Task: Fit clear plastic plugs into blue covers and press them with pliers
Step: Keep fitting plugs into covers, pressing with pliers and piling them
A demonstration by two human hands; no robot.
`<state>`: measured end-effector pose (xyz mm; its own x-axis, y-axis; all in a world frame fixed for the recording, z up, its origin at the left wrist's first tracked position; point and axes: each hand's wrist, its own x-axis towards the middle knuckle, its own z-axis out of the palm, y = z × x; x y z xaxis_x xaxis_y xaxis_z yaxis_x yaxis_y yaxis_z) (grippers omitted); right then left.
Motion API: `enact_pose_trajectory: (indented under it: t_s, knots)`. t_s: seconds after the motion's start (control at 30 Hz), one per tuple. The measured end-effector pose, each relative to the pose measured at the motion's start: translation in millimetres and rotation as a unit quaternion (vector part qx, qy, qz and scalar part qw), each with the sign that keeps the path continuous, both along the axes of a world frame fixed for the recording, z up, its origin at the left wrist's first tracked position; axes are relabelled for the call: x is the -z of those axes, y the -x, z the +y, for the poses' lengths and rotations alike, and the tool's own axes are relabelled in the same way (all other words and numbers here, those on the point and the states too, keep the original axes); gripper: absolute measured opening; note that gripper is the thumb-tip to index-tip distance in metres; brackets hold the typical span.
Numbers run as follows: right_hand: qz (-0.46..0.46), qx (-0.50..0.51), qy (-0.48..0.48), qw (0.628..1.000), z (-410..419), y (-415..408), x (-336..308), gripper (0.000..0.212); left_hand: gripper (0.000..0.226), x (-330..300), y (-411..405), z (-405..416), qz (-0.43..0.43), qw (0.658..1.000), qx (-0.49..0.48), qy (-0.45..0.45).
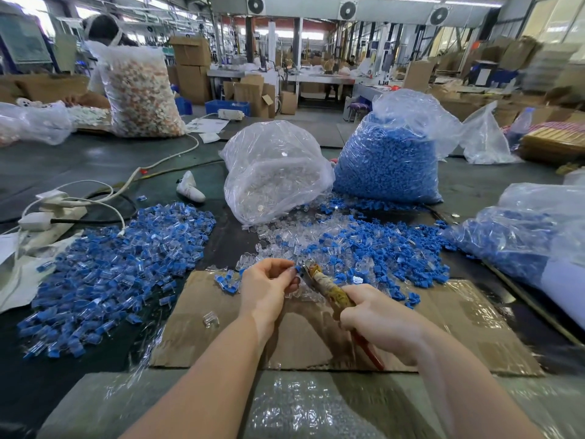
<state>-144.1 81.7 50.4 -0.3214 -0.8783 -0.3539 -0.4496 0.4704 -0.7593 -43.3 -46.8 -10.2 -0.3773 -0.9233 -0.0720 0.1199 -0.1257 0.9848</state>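
Note:
My left hand (pixel 269 285) pinches a small blue cover (pixel 297 269) with a clear plug in it, held at the jaws of the pliers (pixel 329 291). My right hand (pixel 376 321) grips the pliers' tape-wrapped handles; a red handle end sticks out below the hand. The jaws touch the blue piece above a cardboard sheet (pixel 443 318). Loose blue covers (pixel 380 248) and clear plugs (pixel 285 239) lie mixed just beyond my hands. A large heap of joined blue-and-clear pieces (pixel 110 267) lies to the left.
A clear bag of plugs (pixel 272 172) and a bag of blue covers (pixel 389 163) stand behind the piles. Another bag of blue parts (pixel 519 242) lies at right. Power strips and cables (pixel 53 210) sit at left. A person sits at far left.

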Motion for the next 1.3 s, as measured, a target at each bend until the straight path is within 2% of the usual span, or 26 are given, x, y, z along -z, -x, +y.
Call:
enact_pose_trajectory:
  t_s: [0.2, 0.3, 0.37, 0.47, 0.63, 0.73, 0.83, 0.9, 0.97, 1.03, 1.1, 1.2, 1.3]
  knots:
    - [-0.045, -0.019, -0.003, 0.999, 1.3, -0.3, -1.4, 0.018, 0.014, -5.5, -0.9, 1.9, -0.020, 1.000, -0.014, 0.005]
    - [-0.056, -0.020, -0.001, 0.998, 0.6, -0.7, -2.1, 0.026, 0.015, -8.9, -1.1, 1.6, -0.027, 0.999, -0.017, 0.005]
    - [-0.044, -0.025, 0.000, 0.999, -0.1, -1.6, -2.6, 0.028, 0.015, -10.6, -0.8, 1.5, -0.033, 0.999, -0.018, 0.005]
    - [-0.019, -0.031, 0.007, 0.999, 0.6, -3.2, -5.0, 0.018, 0.015, -11.9, -0.2, 2.0, -0.028, 0.999, -0.024, -0.006]
    - [0.078, -0.048, 0.016, 0.996, -0.4, -5.5, -3.4, 0.018, 0.010, -10.8, 0.2, 2.5, -0.024, 0.999, -0.034, -0.012]
    - [0.096, -0.051, 0.030, 0.994, -2.4, -6.9, 1.1, 0.022, 0.010, -8.7, 0.6, 2.4, -0.022, 0.999, -0.041, -0.011]
    - [0.102, -0.052, 0.038, 0.993, -3.1, -7.1, 5.7, 0.017, 0.011, -5.6, 0.2, 1.5, -0.024, 0.999, -0.045, -0.014]
    - [0.071, -0.042, 0.059, 0.995, -3.1, -9.3, 8.3, 0.017, 0.011, -4.8, -0.2, 2.1, -0.017, 0.998, -0.051, -0.023]
    - [0.024, -0.005, 0.097, 0.995, -2.9, -10.4, 11.8, 0.031, 0.011, -5.3, -1.2, 1.9, -0.014, 0.998, -0.058, -0.023]
    - [0.030, 0.047, 0.137, 0.989, -3.7, -8.1, 16.3, 0.036, 0.014, -7.4, -5.7, -0.3, -0.038, 0.996, -0.075, 0.009]
    - [0.104, 0.096, 0.152, 0.978, -5.2, 1.0, 22.8, 0.034, 0.012, -9.1, -14.7, -7.9, -0.133, 0.979, -0.114, 0.104]
    - [0.218, 0.170, 0.115, 0.954, -3.8, 21.4, 30.2, 0.043, 0.009, -9.6, -36.3, -24.6, -0.302, 0.903, -0.164, 0.257]
    - [0.288, 0.220, 0.063, 0.930, 1.6, 38.1, 32.9, 0.054, 0.019, -7.5, -54.8, -42.9, -0.364, 0.865, -0.180, 0.294]
